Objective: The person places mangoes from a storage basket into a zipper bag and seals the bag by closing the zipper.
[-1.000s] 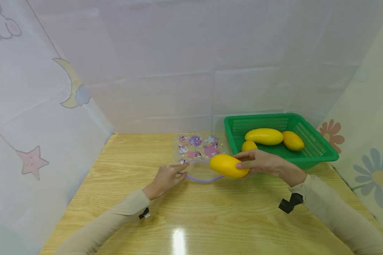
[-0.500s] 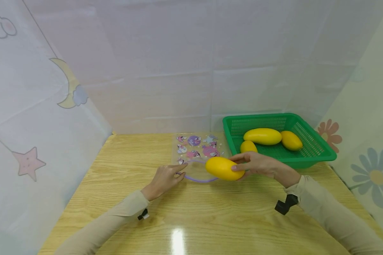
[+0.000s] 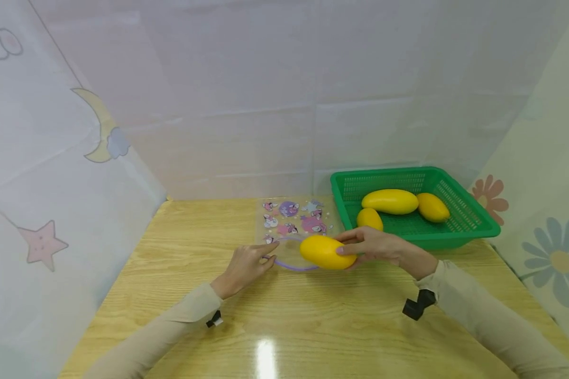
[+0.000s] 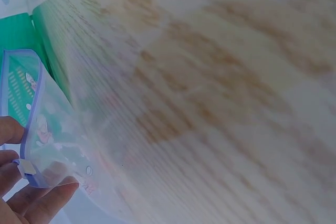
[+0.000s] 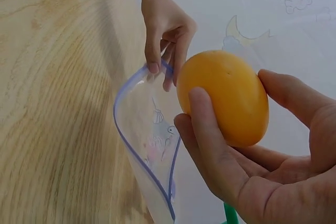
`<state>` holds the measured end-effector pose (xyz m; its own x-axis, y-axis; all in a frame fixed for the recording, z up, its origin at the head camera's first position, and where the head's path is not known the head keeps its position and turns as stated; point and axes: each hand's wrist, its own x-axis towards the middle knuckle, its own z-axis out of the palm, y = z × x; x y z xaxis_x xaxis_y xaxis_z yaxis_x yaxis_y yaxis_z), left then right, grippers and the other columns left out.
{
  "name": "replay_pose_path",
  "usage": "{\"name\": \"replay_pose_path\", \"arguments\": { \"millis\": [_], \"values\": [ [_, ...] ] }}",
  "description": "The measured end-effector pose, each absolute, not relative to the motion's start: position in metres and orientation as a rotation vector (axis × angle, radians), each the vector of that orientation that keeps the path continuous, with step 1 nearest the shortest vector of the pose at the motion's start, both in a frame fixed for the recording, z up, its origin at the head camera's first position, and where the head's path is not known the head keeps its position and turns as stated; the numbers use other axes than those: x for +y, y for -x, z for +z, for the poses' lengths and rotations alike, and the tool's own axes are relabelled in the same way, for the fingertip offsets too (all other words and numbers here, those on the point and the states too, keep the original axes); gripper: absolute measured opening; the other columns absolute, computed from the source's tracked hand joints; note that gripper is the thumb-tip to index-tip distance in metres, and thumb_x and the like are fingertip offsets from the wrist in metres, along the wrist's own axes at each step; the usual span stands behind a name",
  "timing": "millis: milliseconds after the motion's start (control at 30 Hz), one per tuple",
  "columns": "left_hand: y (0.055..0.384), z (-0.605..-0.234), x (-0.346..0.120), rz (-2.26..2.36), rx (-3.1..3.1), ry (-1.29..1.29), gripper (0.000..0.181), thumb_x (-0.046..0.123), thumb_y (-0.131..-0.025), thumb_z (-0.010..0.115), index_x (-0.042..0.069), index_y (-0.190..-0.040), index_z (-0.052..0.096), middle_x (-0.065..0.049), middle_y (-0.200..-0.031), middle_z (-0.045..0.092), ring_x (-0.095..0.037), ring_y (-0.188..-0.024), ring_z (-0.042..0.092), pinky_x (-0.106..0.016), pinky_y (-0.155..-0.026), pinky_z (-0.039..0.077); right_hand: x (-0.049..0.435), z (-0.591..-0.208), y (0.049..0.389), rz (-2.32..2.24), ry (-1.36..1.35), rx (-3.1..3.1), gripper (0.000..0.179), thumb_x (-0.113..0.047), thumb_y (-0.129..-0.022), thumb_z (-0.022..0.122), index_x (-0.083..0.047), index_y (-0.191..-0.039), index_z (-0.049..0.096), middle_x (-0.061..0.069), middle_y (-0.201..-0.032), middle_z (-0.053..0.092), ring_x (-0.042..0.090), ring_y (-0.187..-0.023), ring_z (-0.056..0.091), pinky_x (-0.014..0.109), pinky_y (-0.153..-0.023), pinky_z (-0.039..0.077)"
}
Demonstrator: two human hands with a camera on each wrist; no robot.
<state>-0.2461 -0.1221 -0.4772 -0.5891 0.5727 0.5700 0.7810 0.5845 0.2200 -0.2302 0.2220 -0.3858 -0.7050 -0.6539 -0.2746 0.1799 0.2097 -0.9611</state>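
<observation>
My left hand [image 3: 244,268] pinches the left end of the purple zip rim of a clear zip bag [image 3: 294,210] printed with pink and purple cartoon figures. The bag lies on the table with its mouth spread apart, as the right wrist view also shows along its purple rim [image 5: 142,158]. A smooth yellow mango [image 3: 326,252] is held in my right hand [image 3: 379,247], thumb on one side and fingers on the other. It hangs above the right part of the bag's mouth. In the left wrist view, fingers grip the rim beside a small white slider [image 4: 26,168].
A green plastic basket [image 3: 393,172] stands at the back right, just beside the bag. In it lie a long yellow fruit [image 3: 390,202], an orange-yellow fruit [image 3: 433,207] and a smaller yellow one [image 3: 370,219]. Printed cloth walls [image 3: 227,105] border the wooden table [image 3: 208,221].
My right hand has carried the mango a little to the left and slightly down, over the bag's mouth. The left hand keeps its pinch on the rim and has hardly moved.
</observation>
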Motion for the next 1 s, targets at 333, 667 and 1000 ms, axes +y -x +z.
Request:
{"name": "replay_pose_path", "arguments": {
  "millis": [333,667,1000],
  "values": [
    [0.247,-0.477,-0.121,-0.641,-2.356,1.101,0.037,0.008,-0.084,0.077,0.001,-0.120,0.070,-0.012,-0.097,0.075,0.006,-0.041,0.022,-0.011,-0.037,0.020,0.209,-0.393,0.228,-1.586,0.389,1.835,0.063,-0.017,-0.098,0.064,0.015,-0.144,0.035,0.020,-0.125,0.062,0.029,-0.103,0.065,0.049,-0.086,0.054],
    [0.246,-0.476,-0.122,-0.649,-2.343,1.098,0.037,0.006,-0.082,0.079,0.003,-0.119,0.071,-0.011,-0.093,0.075,0.013,-0.044,0.013,-0.011,-0.038,0.018,0.204,-0.404,0.224,-1.606,0.356,1.861,0.061,-0.020,-0.098,0.064,0.015,-0.141,0.040,0.017,-0.120,0.064,0.026,-0.102,0.065,0.055,-0.090,0.049],
    [0.247,-0.475,-0.122,-0.642,-2.359,1.106,0.036,0.006,-0.083,0.078,0.002,-0.119,0.071,-0.010,-0.095,0.075,0.007,-0.041,0.024,-0.010,-0.037,0.019,0.197,-0.407,0.220,-1.633,0.355,1.862,0.061,-0.020,-0.099,0.062,0.019,-0.140,0.039,0.017,-0.117,0.065,0.025,-0.101,0.066,0.053,-0.091,0.049]
  ]
}}
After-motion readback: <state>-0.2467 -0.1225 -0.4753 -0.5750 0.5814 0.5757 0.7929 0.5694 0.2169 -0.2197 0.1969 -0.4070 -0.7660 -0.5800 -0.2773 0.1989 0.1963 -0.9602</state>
